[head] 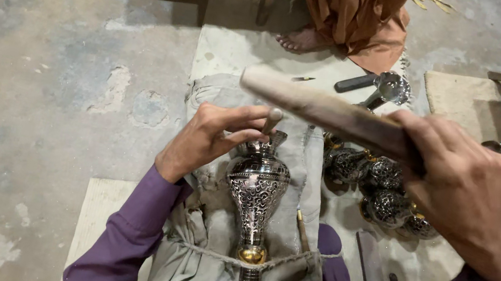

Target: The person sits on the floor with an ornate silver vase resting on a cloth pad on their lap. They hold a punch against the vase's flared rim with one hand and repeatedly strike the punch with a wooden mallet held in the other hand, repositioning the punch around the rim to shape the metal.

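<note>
My left hand pinches a small punch upright on the top of the engraved silver vase, which lies on a cloth pad over my lap; my right hand grips a wooden stick just above it; more silver pieces lie beside.
</note>
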`<state>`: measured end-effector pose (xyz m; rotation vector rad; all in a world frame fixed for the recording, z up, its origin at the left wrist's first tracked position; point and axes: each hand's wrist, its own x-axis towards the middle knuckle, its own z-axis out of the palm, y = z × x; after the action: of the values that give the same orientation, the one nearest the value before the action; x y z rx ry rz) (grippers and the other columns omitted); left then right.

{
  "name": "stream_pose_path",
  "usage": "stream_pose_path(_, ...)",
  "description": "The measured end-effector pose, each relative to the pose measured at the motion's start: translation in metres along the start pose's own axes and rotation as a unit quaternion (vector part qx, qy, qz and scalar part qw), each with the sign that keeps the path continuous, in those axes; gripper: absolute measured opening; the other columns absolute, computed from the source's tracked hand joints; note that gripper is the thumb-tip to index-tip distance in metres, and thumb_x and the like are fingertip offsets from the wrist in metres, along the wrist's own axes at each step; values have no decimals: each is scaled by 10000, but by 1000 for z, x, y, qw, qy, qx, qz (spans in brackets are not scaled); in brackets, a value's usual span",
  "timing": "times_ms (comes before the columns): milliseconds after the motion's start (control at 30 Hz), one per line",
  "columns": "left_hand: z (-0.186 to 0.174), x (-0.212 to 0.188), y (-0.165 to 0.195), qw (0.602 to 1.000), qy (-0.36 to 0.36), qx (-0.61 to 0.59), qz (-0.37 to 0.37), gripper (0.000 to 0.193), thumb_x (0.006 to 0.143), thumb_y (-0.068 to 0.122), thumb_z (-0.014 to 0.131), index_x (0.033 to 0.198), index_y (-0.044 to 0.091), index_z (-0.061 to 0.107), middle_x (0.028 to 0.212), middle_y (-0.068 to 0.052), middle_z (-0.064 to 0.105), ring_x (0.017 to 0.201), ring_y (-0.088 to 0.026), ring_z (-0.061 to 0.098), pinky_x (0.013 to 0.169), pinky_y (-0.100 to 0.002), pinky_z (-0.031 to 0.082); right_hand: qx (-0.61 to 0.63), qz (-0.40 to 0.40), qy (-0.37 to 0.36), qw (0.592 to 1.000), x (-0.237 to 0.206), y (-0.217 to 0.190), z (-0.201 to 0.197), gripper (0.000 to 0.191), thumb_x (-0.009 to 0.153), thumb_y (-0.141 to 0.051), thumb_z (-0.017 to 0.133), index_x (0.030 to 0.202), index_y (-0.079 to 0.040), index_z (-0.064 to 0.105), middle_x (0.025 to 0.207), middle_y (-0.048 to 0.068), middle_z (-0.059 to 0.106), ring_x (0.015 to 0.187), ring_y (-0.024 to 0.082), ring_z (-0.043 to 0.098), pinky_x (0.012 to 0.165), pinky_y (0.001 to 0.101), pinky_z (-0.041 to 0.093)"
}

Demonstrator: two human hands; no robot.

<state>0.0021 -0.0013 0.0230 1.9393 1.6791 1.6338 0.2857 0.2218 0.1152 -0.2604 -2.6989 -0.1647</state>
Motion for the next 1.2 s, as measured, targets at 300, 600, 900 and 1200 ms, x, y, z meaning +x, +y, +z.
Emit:
stream_pose_path(300, 4, 12, 4, 1000, -7, 22, 9, 498, 933, 127, 745, 1405, 101, 588, 1096, -93, 791, 970, -203, 793, 812, -347, 653, -45, 87, -86, 991, 0, -14, 3, 563, 811, -37, 703, 1356, -117, 587, 962, 44, 723, 597, 193, 675, 544, 359, 579)
stream_pose_path(600, 3, 17, 9, 998, -41, 26, -37, 479, 938, 136, 743, 1397, 162, 609, 978, -80, 805, 873, -193, 804, 723, -351, 625, 155, 71, 9, 985, 2, -17, 5, 503, 854, -42, 681, 1338, -76, 549, 992, 144, 675, 766, 247, 688, 646, 387, 599)
stream_pose_path(900, 4, 23, 15, 996, -57, 45, -55, 468, 909, 168, 771, 1352, 157, 623, 919, -105, 799, 771, -187, 798, 646, -353, 592, 97, 198, -93, 971, -2, -22, 17, 448, 881, -48, 669, 1313, -66, 550, 924, 126, 700, 676, 239, 702, 588, 369, 605)
stream_pose_path(1200, 7, 36, 26, 992, -92, 60, -67, 487, 907, 177, 744, 1377, 199, 620, 864, -94, 792, 681, -201, 767, 609, -387, 582, 132, 196, 8, 972, -23, -15, 28, 318, 939, -65, 696, 1235, -52, 578, 922, 114, 683, 684, 227, 692, 574, 352, 590)
